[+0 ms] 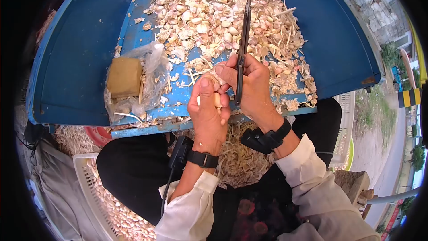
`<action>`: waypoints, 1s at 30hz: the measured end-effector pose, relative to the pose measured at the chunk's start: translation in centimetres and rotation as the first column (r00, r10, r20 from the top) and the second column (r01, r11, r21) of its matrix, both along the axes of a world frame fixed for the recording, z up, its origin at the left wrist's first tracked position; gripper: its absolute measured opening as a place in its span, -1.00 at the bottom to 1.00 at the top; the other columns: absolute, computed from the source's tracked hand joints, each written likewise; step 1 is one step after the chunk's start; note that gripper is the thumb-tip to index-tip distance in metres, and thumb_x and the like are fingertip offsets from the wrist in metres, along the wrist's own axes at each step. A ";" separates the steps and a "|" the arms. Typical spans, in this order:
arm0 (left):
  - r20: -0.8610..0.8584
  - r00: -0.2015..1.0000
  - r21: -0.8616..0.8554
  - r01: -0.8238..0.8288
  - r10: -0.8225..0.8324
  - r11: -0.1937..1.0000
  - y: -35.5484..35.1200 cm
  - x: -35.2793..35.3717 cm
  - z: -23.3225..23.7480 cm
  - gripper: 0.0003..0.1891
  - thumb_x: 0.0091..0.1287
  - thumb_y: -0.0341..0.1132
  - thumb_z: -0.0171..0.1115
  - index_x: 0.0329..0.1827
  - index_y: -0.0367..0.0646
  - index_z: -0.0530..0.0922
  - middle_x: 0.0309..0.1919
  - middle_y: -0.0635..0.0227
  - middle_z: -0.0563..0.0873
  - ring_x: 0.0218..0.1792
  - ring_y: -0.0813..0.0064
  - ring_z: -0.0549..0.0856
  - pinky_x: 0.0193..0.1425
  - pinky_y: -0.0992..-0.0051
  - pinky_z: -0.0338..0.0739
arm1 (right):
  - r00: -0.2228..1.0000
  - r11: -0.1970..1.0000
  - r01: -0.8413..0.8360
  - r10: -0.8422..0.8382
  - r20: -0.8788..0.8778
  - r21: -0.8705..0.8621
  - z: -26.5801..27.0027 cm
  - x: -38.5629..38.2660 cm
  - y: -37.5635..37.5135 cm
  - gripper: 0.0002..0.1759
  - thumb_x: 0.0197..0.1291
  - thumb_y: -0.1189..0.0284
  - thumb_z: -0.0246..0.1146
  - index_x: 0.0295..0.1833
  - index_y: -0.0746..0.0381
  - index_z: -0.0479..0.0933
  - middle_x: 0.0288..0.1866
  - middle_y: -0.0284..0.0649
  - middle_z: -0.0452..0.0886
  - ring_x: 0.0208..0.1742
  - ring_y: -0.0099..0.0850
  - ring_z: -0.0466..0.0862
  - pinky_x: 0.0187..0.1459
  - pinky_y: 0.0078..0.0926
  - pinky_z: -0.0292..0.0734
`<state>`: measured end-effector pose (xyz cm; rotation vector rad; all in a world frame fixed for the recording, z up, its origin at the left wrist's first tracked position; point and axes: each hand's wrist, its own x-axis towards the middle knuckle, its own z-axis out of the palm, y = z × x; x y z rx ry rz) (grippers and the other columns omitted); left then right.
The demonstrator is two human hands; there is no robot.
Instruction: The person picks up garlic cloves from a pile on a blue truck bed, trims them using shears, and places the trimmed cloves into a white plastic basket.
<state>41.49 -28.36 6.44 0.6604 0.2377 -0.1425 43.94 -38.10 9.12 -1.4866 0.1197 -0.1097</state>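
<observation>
My left hand (207,118) is closed around garlic cloves (217,100), pale ones showing between its fingers. My right hand (253,85) grips a slim black tool with a pointed end (244,40), standing almost straight up in this view; it is seen edge-on, so its exact kind cannot be made out. The right thumb and fingertips meet the left fingertips at the garlic. Just beyond both hands, a heap of garlic cloves and papery skins (203,29) covers the middle of a blue metal table (178,72).
A tan block (124,77) rests on a crumpled clear plastic bag (156,58) at the left. Raised blue panels (84,53) flank the heap. A white crate (85,176) full of cloves stands at lower left. Garlic skins (243,165) lie below, between the person's legs.
</observation>
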 end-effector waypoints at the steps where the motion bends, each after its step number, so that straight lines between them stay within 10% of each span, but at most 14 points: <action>1: 0.048 0.998 -0.116 0.032 -0.027 0.993 0.4 0.2 -0.7 -0.63 0.51 -0.07 0.08 0.07 -0.23 0.49 -0.37 0.33 0.58 -0.54 0.73 0.53 -0.76 0.81 0.24 | 1.000 0.992 -0.011 0.011 -0.003 0.129 0.0 0.2 0.1 -0.78 0.18 0.48 0.40 -0.23 0.28 0.47 -0.43 -0.26 0.63 -0.56 -0.58 0.61 -0.55 -0.68 0.51; 8: 0.044 0.991 -0.421 0.133 -0.127 0.897 0.7 0.3 -1.0 -0.66 0.56 -0.15 -0.02 0.15 -0.25 0.43 -0.13 0.10 0.66 -0.35 0.54 0.69 -0.74 0.81 0.33 | 0.989 0.905 0.146 -0.146 -0.030 0.400 0.5 -0.3 0.0 -0.77 0.17 0.52 0.41 -0.23 0.29 0.45 -0.45 -0.28 0.61 -0.55 -0.54 0.65 -0.54 -0.65 0.57; 13: 0.069 0.992 -0.514 0.127 -0.106 0.848 1.9 0.5 -1.0 -0.70 0.55 -0.22 0.01 0.15 -0.25 0.44 0.09 0.05 0.60 -0.14 0.47 0.71 -0.73 0.85 0.41 | 0.967 0.973 0.228 -0.229 0.111 0.027 -0.8 0.3 -2.4 -0.79 0.13 0.52 0.41 -0.28 0.31 0.47 -0.42 -0.30 0.63 -0.51 -0.62 0.62 -0.46 -0.65 0.59; 21: -0.026 0.995 -0.382 0.078 -0.096 0.921 1.6 0.9 -0.8 -0.72 0.52 -0.27 0.08 0.16 -0.24 0.43 -0.08 0.16 0.63 -0.28 0.55 0.66 -0.71 0.82 0.36 | 0.999 0.907 0.036 -0.017 -0.049 0.419 0.7 0.0 -1.9 -0.79 0.15 0.50 0.40 -0.26 0.29 0.47 -0.37 -0.28 0.61 -0.47 -0.50 0.68 -0.37 -0.59 0.66; 30: 0.038 0.992 -0.160 0.125 -0.120 0.979 1.6 0.2 -0.2 -0.72 0.51 -0.22 0.10 0.14 -0.19 0.43 -0.31 0.32 0.59 -0.52 0.71 0.51 -0.74 0.79 0.21 | 0.997 0.981 0.015 -0.029 0.074 0.191 0.5 -0.7 0.8 -0.81 0.19 0.53 0.36 -0.23 0.29 0.45 -0.43 -0.29 0.61 -0.52 -0.60 0.62 -0.48 -0.67 0.54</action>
